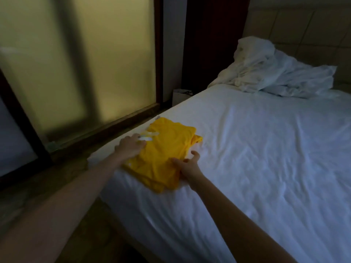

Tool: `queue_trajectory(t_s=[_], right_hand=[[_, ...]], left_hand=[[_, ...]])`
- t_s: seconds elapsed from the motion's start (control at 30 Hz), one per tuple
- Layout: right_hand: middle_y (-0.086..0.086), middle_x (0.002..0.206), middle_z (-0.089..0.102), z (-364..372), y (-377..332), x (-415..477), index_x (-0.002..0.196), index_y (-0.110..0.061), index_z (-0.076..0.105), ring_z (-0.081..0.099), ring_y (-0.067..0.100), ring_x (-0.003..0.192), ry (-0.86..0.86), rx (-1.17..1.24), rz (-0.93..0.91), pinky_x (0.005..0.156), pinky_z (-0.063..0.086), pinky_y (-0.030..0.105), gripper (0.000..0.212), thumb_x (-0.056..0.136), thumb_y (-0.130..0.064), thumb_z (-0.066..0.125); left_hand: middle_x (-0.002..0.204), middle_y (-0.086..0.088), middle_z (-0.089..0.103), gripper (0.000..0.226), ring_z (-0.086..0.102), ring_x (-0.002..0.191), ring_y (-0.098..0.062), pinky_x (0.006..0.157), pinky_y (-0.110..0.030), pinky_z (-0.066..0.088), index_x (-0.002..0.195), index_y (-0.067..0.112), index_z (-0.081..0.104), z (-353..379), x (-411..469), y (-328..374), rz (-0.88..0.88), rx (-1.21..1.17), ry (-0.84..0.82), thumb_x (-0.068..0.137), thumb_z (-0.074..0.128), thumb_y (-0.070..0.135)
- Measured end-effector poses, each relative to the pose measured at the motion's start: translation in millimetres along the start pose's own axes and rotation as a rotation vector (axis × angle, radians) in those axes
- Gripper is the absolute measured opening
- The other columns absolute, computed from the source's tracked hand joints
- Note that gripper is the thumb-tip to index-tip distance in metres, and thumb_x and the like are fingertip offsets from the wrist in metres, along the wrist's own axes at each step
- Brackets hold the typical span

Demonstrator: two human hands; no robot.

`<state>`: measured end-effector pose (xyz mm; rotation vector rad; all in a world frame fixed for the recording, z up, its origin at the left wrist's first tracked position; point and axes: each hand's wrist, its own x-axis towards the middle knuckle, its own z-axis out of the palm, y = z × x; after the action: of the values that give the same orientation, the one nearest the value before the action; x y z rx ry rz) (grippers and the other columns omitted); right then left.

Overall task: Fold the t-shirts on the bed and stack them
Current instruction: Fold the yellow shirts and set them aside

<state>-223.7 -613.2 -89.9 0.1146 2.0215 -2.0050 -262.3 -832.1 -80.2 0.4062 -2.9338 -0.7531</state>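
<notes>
A folded yellow t-shirt (pixel 167 150) with a white print lies near the left edge of the bed (pixel 266 158), which has a white sheet. My left hand (pixel 131 147) rests flat on the shirt's left side, fingers over the white print. At the shirt's near right edge is my right hand (pixel 187 164), its thumb raised and its fingers on the cloth. Whether further layers under the top fold belong to another shirt cannot be told.
A crumpled white duvet or pillow heap (pixel 275 71) sits at the head of the bed by the padded headboard. A frosted glass sliding door (pixel 85 63) runs along the left, with a narrow floor strip between it and the bed.
</notes>
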Motion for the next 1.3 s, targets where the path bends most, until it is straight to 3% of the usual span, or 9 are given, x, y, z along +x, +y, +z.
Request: queue_trajectory(t_s=[0.17, 0.33, 0.4, 0.47, 0.57, 0.7, 0.97, 1.13, 1.3], right_hand=[[0.016, 0.139, 0.033, 24.8, -4.3, -13.4, 0.142, -0.016, 0.011, 0.039, 0.035, 0.125, 0.013, -0.096, -0.138, 0.094, 0.043, 0.047, 0.087, 0.077, -0.009, 0.068], [0.019, 0.138, 0.030, 41.9, 15.4, -33.2, 0.145, -0.016, 0.018, 0.042, 0.040, 0.121, 0.029, -0.527, -0.213, 0.094, 0.038, 0.038, 0.068, 0.087, -0.002, 0.049], [0.019, 0.145, 0.021, 45.1, 26.8, -41.3, 0.147, -0.016, 0.018, 0.037, 0.038, 0.127, 0.081, -0.716, -0.300, 0.098, 0.035, 0.037, 0.060, 0.092, -0.013, 0.045], [0.013, 0.156, 0.000, 41.3, 33.2, -43.6, 0.150, -0.024, 0.009, 0.017, 0.033, 0.140, 0.129, -0.990, -0.336, 0.110, 0.020, 0.041, 0.057, 0.099, -0.032, 0.034], [0.004, 0.158, -0.006, 25.3, 45.4, -44.3, 0.150, -0.030, -0.002, 0.004, 0.024, 0.145, 0.060, -1.278, -0.361, 0.114, 0.005, 0.041, 0.057, 0.100, -0.043, 0.023], [0.003, 0.158, 0.005, 11.9, 48.0, -49.7, 0.150, -0.029, 0.009, 0.010, 0.023, 0.144, -0.002, -1.285, -0.390, 0.113, 0.009, 0.039, 0.055, 0.100, -0.041, 0.028], [0.004, 0.140, 0.046, -60.5, 29.4, -92.1, 0.138, -0.015, 0.042, 0.044, 0.026, 0.126, 0.161, -1.158, -0.567, 0.100, 0.034, 0.036, 0.042, 0.097, -0.028, 0.041], [0.004, 0.136, 0.053, -152.8, 33.2, -141.2, 0.133, -0.016, 0.050, 0.050, 0.025, 0.123, 0.357, -1.170, -0.474, 0.101, 0.034, 0.034, 0.038, 0.096, -0.023, 0.044], [0.007, 0.119, 0.064, -241.1, 41.2, -196.6, 0.124, -0.014, 0.057, 0.056, 0.028, 0.114, 0.527, -1.122, -0.388, 0.096, 0.037, 0.035, 0.032, 0.093, -0.016, 0.048]], left_hand=[[0.136, -0.013, 0.047, 0.043, 0.040, 0.123, -0.037, 0.097, -0.045, 0.035, 0.134, 0.015, 0.044, 4.3, -17.7, 0.2, -0.036, 0.038, 0.212, 0.097, 0.043, 0.037], [0.143, -0.012, 0.039, 0.046, 0.038, 0.126, -0.039, 0.099, -0.047, 0.032, 0.141, 0.025, 0.036, 7.4, -24.0, -16.8, -0.039, 0.155, 0.086, 0.101, 0.025, 0.044], [0.151, -0.012, 0.027, 0.048, 0.029, 0.133, -0.038, 0.105, -0.050, 0.024, 0.146, 0.030, 0.027, 7.5, -30.4, -10.0, -0.050, 0.213, 0.113, 0.101, 0.022, 0.046], [0.157, -0.010, 0.013, 0.049, 0.015, 0.142, -0.034, 0.110, -0.050, 0.015, 0.148, 0.035, 0.019, 7.9, -37.9, 1.1, 0.022, 0.219, 0.172, 0.100, 0.022, 0.046], [0.160, -0.005, 0.001, 0.051, 0.000, 0.146, -0.030, 0.115, -0.050, 0.001, 0.150, 0.036, 0.008, 24.5, -61.3, 8.5, 0.157, 0.225, 0.034, 0.102, 0.018, 0.044], [0.159, -0.012, 0.009, 0.053, 0.003, 0.145, -0.033, 0.116, -0.046, 0.001, 0.151, 0.022, 0.016, 31.6, -93.1, 34.6, 0.064, 0.070, -0.039, 0.102, 0.022, 0.040], [0.139, -0.012, 0.049, 0.040, 0.044, 0.128, -0.029, 0.105, -0.037, 0.036, 0.134, 0.013, 0.049, 36.1, -150.8, 118.4, 0.390, 0.006, -0.144, 0.099, 0.039, 0.031], [0.120, -0.007, 0.063, 0.031, 0.057, 0.109, -0.024, 0.092, -0.038, 0.048, 0.117, 0.014, 0.060, 59.3, -186.6, 167.8, 0.524, -0.004, -0.217, 0.096, 0.044, 0.028], [0.098, -0.004, 0.067, 0.025, 0.062, 0.093, -0.025, 0.078, -0.035, 0.049, 0.093, 0.014, 0.064, 104.3, -230.6, 240.7, 0.593, -0.106, -0.312, 0.093, 0.043, 0.028]])
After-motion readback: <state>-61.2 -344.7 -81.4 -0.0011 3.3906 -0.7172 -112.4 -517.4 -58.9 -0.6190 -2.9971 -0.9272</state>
